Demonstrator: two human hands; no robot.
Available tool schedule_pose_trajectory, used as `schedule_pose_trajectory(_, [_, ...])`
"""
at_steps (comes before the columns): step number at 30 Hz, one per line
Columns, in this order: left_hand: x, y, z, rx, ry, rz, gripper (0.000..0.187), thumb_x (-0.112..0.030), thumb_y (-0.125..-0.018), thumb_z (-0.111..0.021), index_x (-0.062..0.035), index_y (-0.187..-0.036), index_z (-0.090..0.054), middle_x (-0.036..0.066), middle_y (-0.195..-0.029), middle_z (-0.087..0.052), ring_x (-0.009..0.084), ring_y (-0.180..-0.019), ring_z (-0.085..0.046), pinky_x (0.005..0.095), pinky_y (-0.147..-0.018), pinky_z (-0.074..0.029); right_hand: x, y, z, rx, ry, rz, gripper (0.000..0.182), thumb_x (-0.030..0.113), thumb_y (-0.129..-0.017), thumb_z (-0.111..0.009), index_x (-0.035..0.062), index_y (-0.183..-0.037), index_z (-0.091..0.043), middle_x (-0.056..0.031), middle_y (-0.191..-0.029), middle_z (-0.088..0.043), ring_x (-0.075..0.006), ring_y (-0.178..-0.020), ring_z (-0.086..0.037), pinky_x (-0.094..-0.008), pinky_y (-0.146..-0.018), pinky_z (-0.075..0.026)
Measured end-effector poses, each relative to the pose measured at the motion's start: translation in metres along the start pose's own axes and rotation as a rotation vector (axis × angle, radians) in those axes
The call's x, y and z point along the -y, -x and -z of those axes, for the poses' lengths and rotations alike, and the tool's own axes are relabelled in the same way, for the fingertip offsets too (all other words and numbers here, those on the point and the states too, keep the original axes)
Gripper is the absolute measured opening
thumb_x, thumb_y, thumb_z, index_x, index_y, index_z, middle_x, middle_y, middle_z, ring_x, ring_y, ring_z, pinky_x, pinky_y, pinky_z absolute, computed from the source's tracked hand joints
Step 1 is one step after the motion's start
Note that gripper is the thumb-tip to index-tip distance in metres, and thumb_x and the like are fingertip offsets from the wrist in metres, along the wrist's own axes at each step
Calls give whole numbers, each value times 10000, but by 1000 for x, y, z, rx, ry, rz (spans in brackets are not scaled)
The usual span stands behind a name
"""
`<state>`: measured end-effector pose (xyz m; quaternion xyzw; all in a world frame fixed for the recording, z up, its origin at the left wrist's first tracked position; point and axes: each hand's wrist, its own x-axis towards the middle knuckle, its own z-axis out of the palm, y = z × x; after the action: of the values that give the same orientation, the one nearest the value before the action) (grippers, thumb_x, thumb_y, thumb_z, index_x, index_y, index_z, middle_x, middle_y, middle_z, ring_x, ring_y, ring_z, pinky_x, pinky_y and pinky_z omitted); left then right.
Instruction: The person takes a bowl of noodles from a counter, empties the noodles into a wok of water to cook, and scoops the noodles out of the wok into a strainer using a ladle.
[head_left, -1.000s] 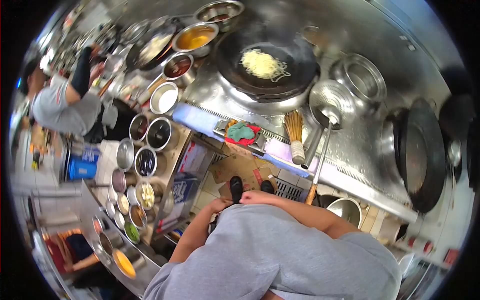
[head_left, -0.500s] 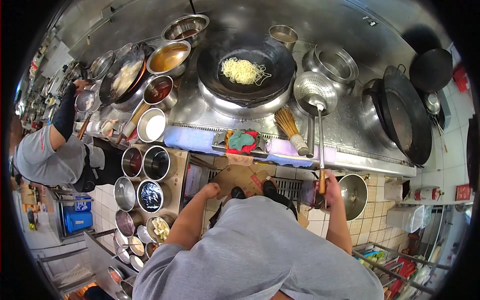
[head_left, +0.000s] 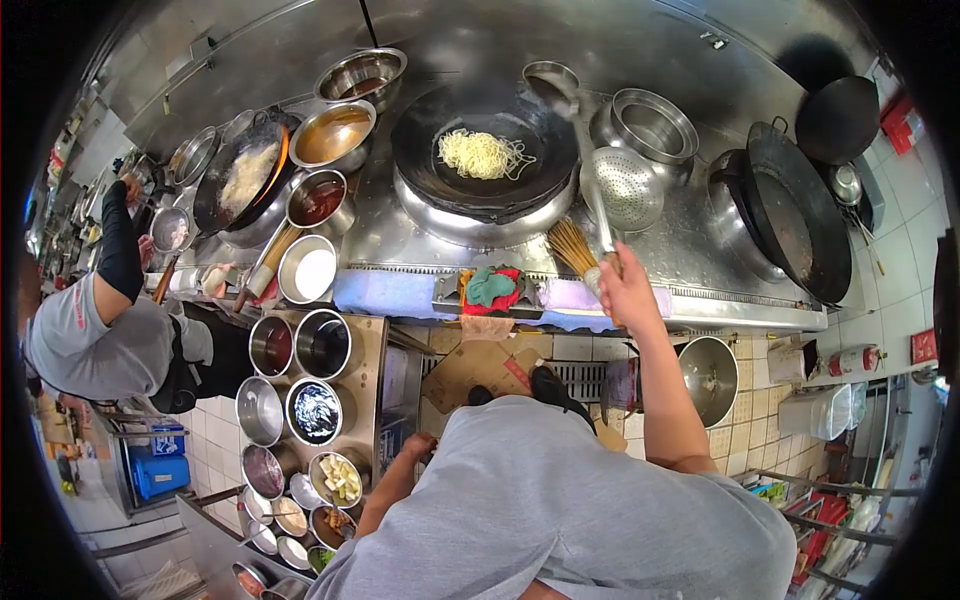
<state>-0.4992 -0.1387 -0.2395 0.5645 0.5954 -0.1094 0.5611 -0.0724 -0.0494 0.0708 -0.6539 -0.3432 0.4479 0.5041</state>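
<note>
My right hand [head_left: 625, 287] is closed round the wooden handle of a ladle [head_left: 601, 208], held out over the stove edge. Its shaft slants up past the wok, and its bowl, blurred, is by a small metal pot [head_left: 551, 76] behind. Pale noodles [head_left: 486, 154] lie in a heap in the black wok [head_left: 420, 170]. A perforated skimmer [head_left: 630, 190] rests right of the wok, partly behind the ladle's shaft. Beneath my right hand is a bamboo brush [head_left: 573, 248]. My left hand [head_left: 424, 445] hangs low beside the ingredient cart, fingers curled, nothing visible in it.
Left of the wok stand bowls of amber liquid [head_left: 335, 137] and red sauce [head_left: 318, 198]. Several sauce and ingredient pots fill the cart [head_left: 366, 350]. Cloths [head_left: 492, 288] lie at the stove's front. A co-worker [head_left: 105, 320] stands at the left wok; large woks [head_left: 800, 215] lean right.
My right hand has risen forward, carrying the ladle from the skimmer up and left toward the small pot. My left hand has dropped back toward my body. The noodles look unchanged.
</note>
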Motion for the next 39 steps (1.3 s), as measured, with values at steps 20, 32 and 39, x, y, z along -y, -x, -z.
schedule_pose_trajectory(20, [-20,7,6,-163,380,-39,158,-104,-785,-451,7,-881,-511,123,-819,-562,206,-747,-567,312,-592,-500,-15,-79,-61,181,347,-5,334,142,-811,-458,28,-1119,-400,-53,-611,-481,-120,-440,-448,-261,-377,-364])
schedule_pose_trajectory(32, [-17,12,-12,-80,357,117,135,-156,-767,-467,-66,-863,-496,61,-762,-550,170,-576,-542,260,-439,-385,3,-51,24,304,-254,-176,341,151,-822,-460,84,-1144,-370,1,-585,-407,-61,-411,-373,-210,-342,-314])
schedule_pose_trajectory(39, [-57,7,-52,-282,753,53,136,-187,-783,-439,-102,-878,-487,36,-799,-567,171,-629,-565,278,-469,-387,-14,-91,151,-11,-263,-60,333,134,-818,-449,62,-1135,-379,-23,-596,-450,-85,-401,-397,-227,-347,-336])
